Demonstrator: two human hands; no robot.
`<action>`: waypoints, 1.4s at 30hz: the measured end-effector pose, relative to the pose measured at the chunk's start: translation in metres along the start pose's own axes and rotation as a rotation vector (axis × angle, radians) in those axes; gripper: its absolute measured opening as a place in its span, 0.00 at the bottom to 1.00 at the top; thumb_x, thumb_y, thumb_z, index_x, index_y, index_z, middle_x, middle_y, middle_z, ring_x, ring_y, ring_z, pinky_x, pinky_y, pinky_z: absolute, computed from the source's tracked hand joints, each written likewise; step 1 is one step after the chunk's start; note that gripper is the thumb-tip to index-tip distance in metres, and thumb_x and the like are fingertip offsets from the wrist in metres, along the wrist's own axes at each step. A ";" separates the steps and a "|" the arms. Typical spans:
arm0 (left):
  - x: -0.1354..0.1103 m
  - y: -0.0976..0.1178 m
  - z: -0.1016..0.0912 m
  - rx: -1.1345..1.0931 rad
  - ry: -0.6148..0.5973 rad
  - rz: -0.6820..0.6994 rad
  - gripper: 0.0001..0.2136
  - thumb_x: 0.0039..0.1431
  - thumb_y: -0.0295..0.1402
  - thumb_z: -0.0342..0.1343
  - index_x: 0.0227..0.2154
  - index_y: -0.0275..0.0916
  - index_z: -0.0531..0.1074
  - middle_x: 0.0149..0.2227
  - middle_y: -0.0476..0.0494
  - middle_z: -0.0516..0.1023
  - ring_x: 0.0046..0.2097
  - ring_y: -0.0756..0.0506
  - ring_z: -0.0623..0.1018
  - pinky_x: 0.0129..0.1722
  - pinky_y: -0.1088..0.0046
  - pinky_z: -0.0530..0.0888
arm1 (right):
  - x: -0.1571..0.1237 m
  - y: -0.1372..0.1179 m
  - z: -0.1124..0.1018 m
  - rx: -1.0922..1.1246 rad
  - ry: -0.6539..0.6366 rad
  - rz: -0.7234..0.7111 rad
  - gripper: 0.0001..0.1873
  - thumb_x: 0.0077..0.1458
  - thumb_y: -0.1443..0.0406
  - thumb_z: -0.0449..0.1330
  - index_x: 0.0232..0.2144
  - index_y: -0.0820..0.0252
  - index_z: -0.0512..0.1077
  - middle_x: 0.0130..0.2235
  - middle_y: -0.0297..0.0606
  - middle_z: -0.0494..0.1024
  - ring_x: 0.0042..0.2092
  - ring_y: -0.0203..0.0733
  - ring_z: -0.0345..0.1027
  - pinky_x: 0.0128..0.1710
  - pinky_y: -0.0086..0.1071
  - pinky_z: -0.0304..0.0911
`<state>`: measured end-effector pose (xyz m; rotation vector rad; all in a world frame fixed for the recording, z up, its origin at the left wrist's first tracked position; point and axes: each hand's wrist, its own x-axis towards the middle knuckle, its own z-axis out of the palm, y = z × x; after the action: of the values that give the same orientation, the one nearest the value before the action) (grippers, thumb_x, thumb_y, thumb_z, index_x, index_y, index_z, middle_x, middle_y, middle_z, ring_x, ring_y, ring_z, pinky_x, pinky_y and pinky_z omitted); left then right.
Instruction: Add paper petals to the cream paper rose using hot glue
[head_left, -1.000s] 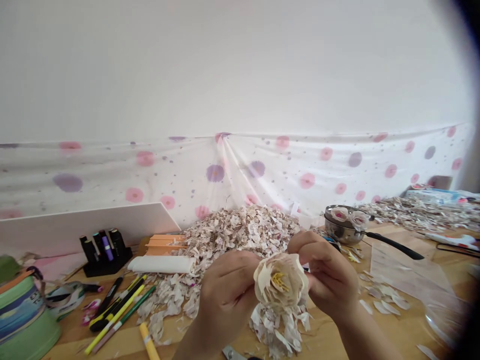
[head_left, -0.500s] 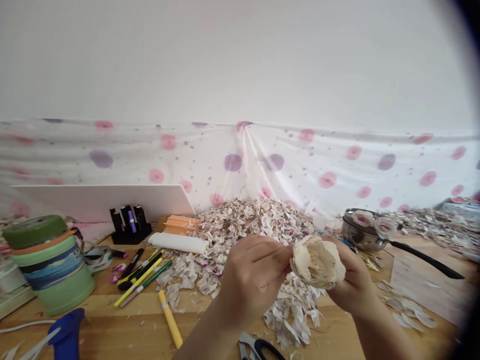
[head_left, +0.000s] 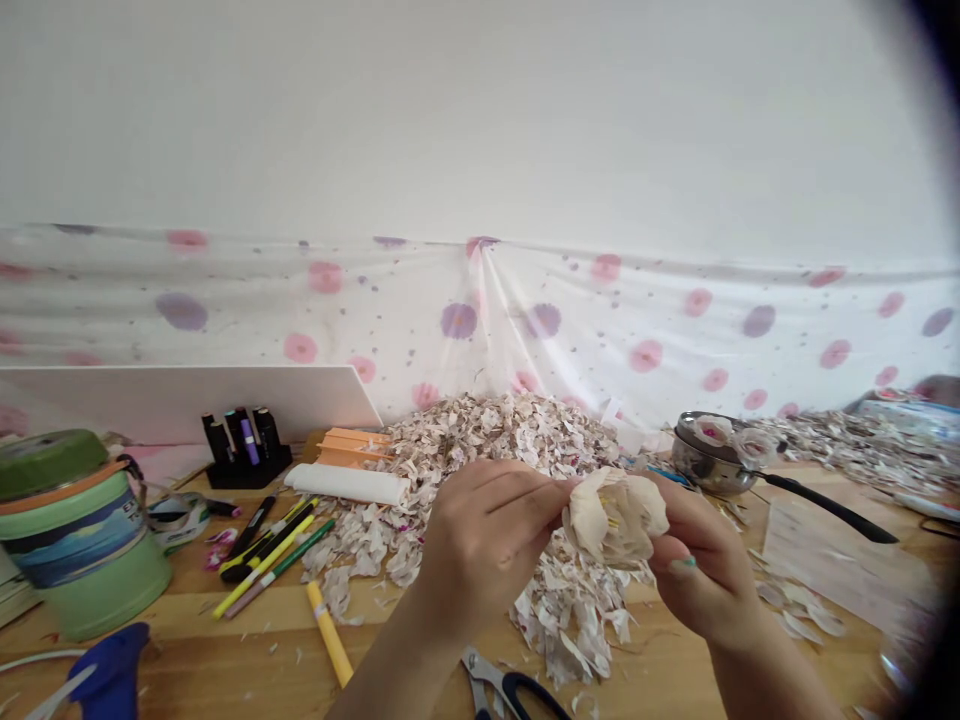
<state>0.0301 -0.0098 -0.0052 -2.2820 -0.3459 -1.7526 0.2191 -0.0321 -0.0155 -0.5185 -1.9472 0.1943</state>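
Cream flower (head_left: pixel 616 515) between left hand (head_left: pixel 487 535), fingers curled, and right hand (head_left: pixel 705 565); both grips holding it.

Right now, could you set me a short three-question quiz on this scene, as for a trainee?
1. True or false: the bare left hand and bare right hand both touch the cream, layered-petal flower.
2. What sits on the round silver metal pan with a black handle? A scissors; B two pale petalled flowers; C a marker.
3. What colour is the lid of the pale green cylindrical container?
Key: 1 true; 2 B; 3 dark green.
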 end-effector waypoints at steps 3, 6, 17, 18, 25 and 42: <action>-0.002 -0.003 0.001 -0.004 0.021 0.027 0.08 0.57 0.20 0.53 0.35 0.36 0.75 0.28 0.44 0.80 0.32 0.47 0.77 0.32 0.70 0.74 | 0.001 -0.002 0.000 -0.007 0.030 0.008 0.18 0.64 0.54 0.46 0.46 0.50 0.72 0.34 0.36 0.78 0.29 0.38 0.70 0.28 0.28 0.63; -0.002 -0.005 0.001 0.007 0.016 0.044 0.07 0.56 0.20 0.54 0.33 0.36 0.75 0.27 0.43 0.80 0.31 0.46 0.77 0.30 0.69 0.74 | 0.001 -0.003 0.001 0.016 0.027 0.052 0.18 0.65 0.56 0.45 0.47 0.50 0.72 0.35 0.36 0.78 0.31 0.38 0.71 0.30 0.28 0.63; -0.006 0.001 0.003 0.066 -0.040 -0.043 0.08 0.56 0.20 0.56 0.38 0.35 0.74 0.29 0.44 0.80 0.35 0.46 0.77 0.36 0.68 0.73 | 0.003 -0.013 0.003 0.099 0.032 0.190 0.18 0.67 0.58 0.44 0.45 0.48 0.73 0.35 0.33 0.77 0.34 0.37 0.69 0.35 0.27 0.62; -0.006 0.001 0.003 0.054 -0.048 -0.056 0.09 0.55 0.20 0.56 0.38 0.35 0.74 0.30 0.44 0.80 0.35 0.46 0.77 0.36 0.69 0.72 | 0.003 -0.013 0.003 0.113 0.032 0.203 0.19 0.67 0.58 0.44 0.44 0.50 0.74 0.35 0.34 0.77 0.34 0.37 0.69 0.35 0.28 0.62; -0.003 0.000 0.002 0.070 -0.157 -0.066 0.11 0.58 0.22 0.54 0.44 0.30 0.75 0.29 0.42 0.79 0.36 0.45 0.76 0.37 0.68 0.72 | 0.004 -0.011 0.005 0.108 0.030 0.262 0.20 0.67 0.57 0.44 0.39 0.53 0.75 0.31 0.34 0.76 0.33 0.37 0.69 0.33 0.26 0.60; -0.003 -0.003 0.003 -0.010 -0.359 -0.375 0.08 0.56 0.23 0.56 0.38 0.33 0.77 0.31 0.43 0.79 0.36 0.43 0.75 0.34 0.68 0.70 | 0.007 -0.009 0.006 0.135 -0.029 0.417 0.26 0.65 0.51 0.41 0.37 0.57 0.75 0.25 0.33 0.69 0.29 0.38 0.63 0.29 0.27 0.58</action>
<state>0.0310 -0.0059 -0.0083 -2.6722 -0.8848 -1.4775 0.2093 -0.0362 -0.0094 -0.8305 -1.8198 0.5957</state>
